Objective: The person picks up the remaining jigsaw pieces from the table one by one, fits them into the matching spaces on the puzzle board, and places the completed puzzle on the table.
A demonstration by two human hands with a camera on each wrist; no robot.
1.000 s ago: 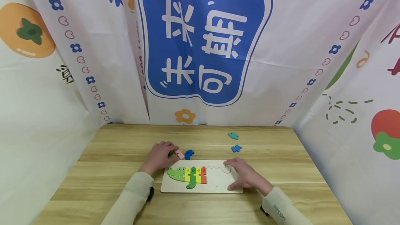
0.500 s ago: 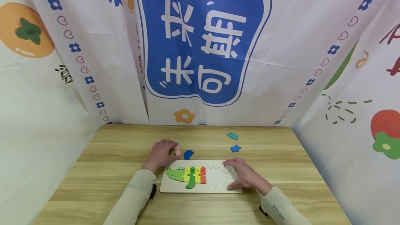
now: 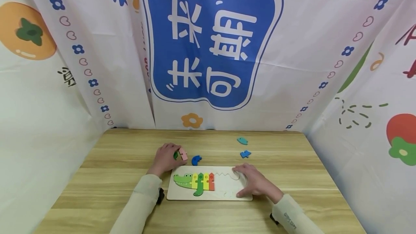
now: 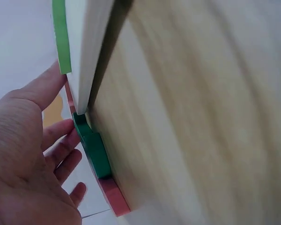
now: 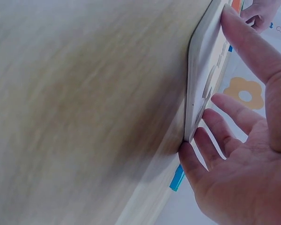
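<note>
My left hand (image 3: pixel 165 158), just past the far left corner of the wooden puzzle board (image 3: pixel 225 186), pinches a pink puzzle piece (image 3: pixel 183 154) between thumb and fingers. Partly hidden under that hand is a green piece (image 3: pixel 176 154); the left wrist view shows the green piece (image 4: pixel 98 157) low on the table near the fingertips. A crocodile head piece (image 3: pixel 183 180) and several yellow, green and red body pieces (image 3: pixel 203 182) lie fitted in the board. At its right end rests my right hand (image 3: pixel 255 182), thumb and fingers spread, touching the board (image 5: pixel 196 89).
A dark blue piece (image 3: pixel 196 160) lies just beyond the board, near the left hand. Farther right on the wooden table (image 3: pixel 279 165) are a lighter blue piece (image 3: pixel 245 154) and a teal piece (image 3: pixel 242 141). A printed cloth (image 3: pixel 276 93) hangs behind the table.
The left hand has drawn the pink piece a little away and leftward, off the dark blue piece, and the green piece shows again beside it. My right hand and the board stay put.
</note>
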